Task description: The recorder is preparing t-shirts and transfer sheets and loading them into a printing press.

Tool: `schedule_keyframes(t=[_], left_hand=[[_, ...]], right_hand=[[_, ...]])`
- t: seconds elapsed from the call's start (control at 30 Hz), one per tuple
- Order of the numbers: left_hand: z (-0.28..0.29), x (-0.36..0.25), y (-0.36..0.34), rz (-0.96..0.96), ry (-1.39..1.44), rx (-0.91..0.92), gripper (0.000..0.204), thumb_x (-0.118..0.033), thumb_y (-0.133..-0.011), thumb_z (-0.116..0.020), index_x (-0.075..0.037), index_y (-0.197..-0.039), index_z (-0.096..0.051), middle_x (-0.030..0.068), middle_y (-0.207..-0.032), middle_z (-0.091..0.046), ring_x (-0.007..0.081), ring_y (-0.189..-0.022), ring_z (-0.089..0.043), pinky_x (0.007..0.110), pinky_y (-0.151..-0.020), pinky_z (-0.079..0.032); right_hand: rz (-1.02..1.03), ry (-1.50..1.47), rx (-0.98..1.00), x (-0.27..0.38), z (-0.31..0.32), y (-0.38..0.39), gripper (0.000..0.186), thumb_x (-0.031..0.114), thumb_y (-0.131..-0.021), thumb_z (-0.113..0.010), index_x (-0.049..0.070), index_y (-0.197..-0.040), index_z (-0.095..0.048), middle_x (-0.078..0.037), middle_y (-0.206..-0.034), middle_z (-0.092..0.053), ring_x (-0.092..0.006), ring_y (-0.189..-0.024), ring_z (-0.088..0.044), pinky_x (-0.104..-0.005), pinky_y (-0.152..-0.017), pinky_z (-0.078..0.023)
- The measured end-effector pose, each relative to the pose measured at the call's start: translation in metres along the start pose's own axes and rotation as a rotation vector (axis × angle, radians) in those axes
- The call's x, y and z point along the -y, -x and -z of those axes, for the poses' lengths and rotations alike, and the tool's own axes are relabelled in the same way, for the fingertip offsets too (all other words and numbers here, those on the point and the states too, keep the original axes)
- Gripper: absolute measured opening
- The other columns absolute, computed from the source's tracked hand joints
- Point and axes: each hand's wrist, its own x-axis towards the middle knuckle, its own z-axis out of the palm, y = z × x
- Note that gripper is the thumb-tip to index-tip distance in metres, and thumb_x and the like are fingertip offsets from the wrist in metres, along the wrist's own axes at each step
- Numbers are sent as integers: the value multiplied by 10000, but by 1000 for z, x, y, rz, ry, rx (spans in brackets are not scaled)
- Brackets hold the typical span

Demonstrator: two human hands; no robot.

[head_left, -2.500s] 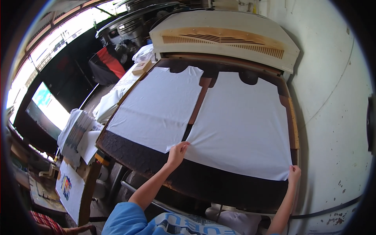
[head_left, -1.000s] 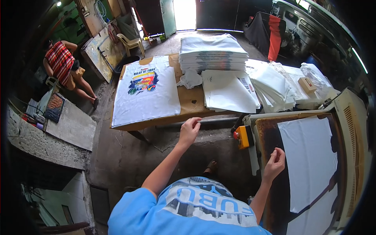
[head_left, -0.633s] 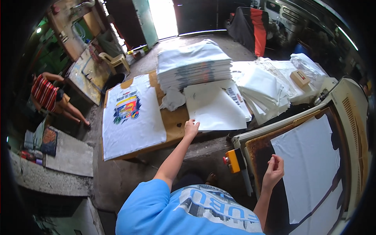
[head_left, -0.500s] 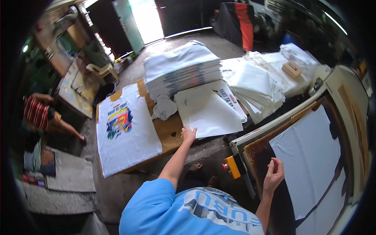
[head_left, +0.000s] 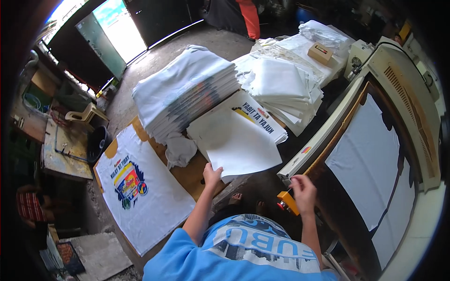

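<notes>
My left hand grips the near edge of a white paper sheet, which is lifted slightly off printed sheets on the wooden table. My right hand is raised by the heat press's front corner, above an orange switch box, with loosely closed fingers and nothing visible in them. Left of the sheets lies a white shirt piece with a colourful print. On the press bed lie white fabric pieces.
Behind the sheets are stacked printed fabric, loose white sheets and a small cardboard box. A crumpled white cloth lies beside the stack. A plastic chair, black tub and another person are at the left.
I have turned from the press toward the table. My left hand has taken hold of the top sheet and lifted its edge. My right hand has moved left, toward the sheets.
</notes>
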Motion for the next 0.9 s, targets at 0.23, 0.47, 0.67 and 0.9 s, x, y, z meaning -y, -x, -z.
schedule_keyframes(t=[0.23, 0.47, 0.67, 0.9], left_hand=[[75, -173, 9, -262, 469, 306, 750, 41, -720, -578, -88, -1372, -232, -3, -748, -531, 54, -612, -461, 193, -545, -396], [112, -275, 21, -735, 277, 349, 437, 84, -735, -550, -30, -1157, -546, 57, -1045, -565, 90, -892, -507, 205, -751, -399], [44, -371, 72, -1066, 184, 420, 404, 59, -762, -564, -57, -1149, -558, 66, -988, -593, 86, -844, -517, 203, -704, -411], [-53, -448, 190, -1486, 87, 668, 348, 59, -764, -556, -62, -1088, -594, 117, -855, -627, 170, -697, -600, 236, -640, -464]], right_hand=[[-825, -726, 534, -21, -53, -24, 833, 661, -773, -394, 17, -1290, -281, -155, -1108, -520, -265, -861, -595, -393, -685, -506], [-308, -1118, 398, 40, 16, -94, 982, 789, -705, -237, 54, -1351, -162, -144, -1231, -465, -317, -961, -567, -456, -701, -493], [-1, -774, 15, 76, 166, -94, 952, 672, -766, -397, -50, -1324, -124, -182, -1119, -520, -247, -765, -630, -353, -533, -554], [7, -441, -175, 63, 284, -61, 994, 685, -712, -486, -57, -1300, -186, -221, -1097, -465, -229, -797, -599, -321, -521, -552]])
